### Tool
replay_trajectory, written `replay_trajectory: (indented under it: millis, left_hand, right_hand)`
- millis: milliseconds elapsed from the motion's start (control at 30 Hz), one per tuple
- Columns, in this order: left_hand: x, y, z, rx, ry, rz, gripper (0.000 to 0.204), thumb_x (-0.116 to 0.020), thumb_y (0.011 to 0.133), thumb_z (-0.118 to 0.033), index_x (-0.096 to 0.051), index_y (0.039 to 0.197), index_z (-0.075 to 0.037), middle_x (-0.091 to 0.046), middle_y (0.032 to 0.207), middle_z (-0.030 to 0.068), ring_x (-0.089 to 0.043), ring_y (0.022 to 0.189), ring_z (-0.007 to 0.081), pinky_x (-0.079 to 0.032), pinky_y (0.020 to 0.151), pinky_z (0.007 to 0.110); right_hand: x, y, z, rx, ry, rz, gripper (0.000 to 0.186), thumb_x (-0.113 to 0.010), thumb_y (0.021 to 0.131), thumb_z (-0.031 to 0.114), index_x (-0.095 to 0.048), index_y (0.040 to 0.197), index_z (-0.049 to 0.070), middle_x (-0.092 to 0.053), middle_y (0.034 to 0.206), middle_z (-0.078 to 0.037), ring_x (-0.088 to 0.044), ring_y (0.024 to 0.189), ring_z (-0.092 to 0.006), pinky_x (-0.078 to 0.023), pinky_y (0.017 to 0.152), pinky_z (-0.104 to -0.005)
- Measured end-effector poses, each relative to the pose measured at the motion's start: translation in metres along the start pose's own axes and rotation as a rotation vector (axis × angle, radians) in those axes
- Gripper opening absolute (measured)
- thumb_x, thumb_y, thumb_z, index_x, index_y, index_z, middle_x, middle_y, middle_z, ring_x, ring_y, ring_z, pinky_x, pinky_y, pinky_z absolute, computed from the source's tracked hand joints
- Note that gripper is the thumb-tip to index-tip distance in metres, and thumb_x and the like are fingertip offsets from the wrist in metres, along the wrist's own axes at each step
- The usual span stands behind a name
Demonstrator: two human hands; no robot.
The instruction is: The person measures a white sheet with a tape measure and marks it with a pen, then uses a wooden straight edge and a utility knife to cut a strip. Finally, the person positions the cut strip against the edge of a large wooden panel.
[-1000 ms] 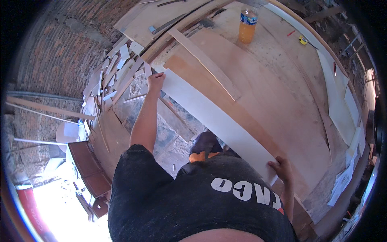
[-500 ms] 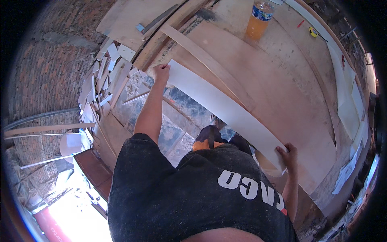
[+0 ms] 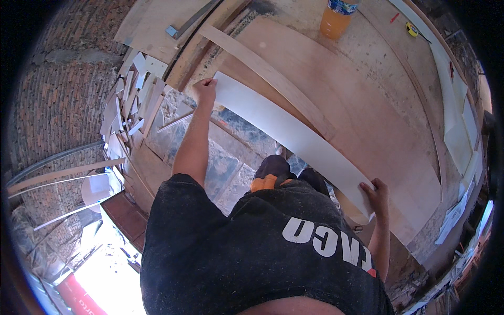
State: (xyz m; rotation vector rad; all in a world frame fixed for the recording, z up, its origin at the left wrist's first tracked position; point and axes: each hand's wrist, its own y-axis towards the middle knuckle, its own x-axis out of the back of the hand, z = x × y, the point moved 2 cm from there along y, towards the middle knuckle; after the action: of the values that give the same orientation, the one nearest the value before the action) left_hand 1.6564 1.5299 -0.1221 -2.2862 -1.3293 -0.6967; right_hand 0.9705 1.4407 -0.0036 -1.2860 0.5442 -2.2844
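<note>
A long white strip of sheet material [image 3: 286, 137] stretches between my two hands along the near edge of the workbench. My left hand [image 3: 205, 90] pinches its far left end at the corner. At the near right end, my right hand [image 3: 376, 195] grips the strip by its edge, thumb on the white face and the other fingers mostly hidden. Just beyond the strip, a narrow wooden strip [image 3: 268, 73] lies on a broad thin wood panel [image 3: 362, 110] on the bench.
A bottle of orange liquid [image 3: 336, 23], a yellow tape measure [image 3: 412, 29] and a metal bar [image 3: 194, 20] rest on the bench. Offcuts [image 3: 128, 100] are heaped at left beside a brick wall [image 3: 63, 94]. White sheets [image 3: 457, 126] line the right side.
The view has shifted slightly, so the bench things sit a little higher in the picture. Both hands keep their hold on the white strip, which stays nearly in place before me.
</note>
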Motion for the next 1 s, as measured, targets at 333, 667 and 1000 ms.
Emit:
replay_trajectory:
  millis: [333,667,1000]
  left_hand:
    - [-0.001,0.003,0.002,0.028,0.114,-0.042,0.021,-0.082,0.080,-0.016,-0.079,0.095,-0.002,-0.077,0.086,0.0099,-0.072,0.077,0.0184,-0.055,0.073,0.032]
    - [-0.002,0.003,-0.003,0.039,0.087,-0.033,0.022,-0.083,0.078,-0.014,-0.078,0.094,0.000,-0.077,0.087,0.0114,-0.072,0.077,0.0190,-0.056,0.073,0.032]
    - [0.004,0.010,0.011,0.048,0.063,-0.039,0.020,-0.083,0.078,-0.014,-0.078,0.091,0.000,-0.076,0.083,0.0103,-0.070,0.075,0.0179,-0.055,0.073,0.031]
  right_hand:
    - [-0.008,0.009,-0.018,-0.068,0.033,0.028,0.038,-0.085,0.078,0.032,-0.068,0.083,-0.001,-0.065,0.070,-0.012,-0.060,0.064,-0.0167,-0.047,0.060,-0.0361]
    - [-0.009,0.013,-0.025,-0.051,0.023,0.028,0.039,-0.085,0.077,0.033,-0.068,0.084,-0.001,-0.066,0.070,-0.013,-0.062,0.063,-0.0197,-0.048,0.061,-0.0370]
    - [-0.011,0.015,-0.017,-0.046,-0.020,0.039,0.043,-0.085,0.077,0.037,-0.069,0.086,-0.002,-0.069,0.075,-0.017,-0.066,0.067,-0.0244,-0.050,0.062,-0.0388]
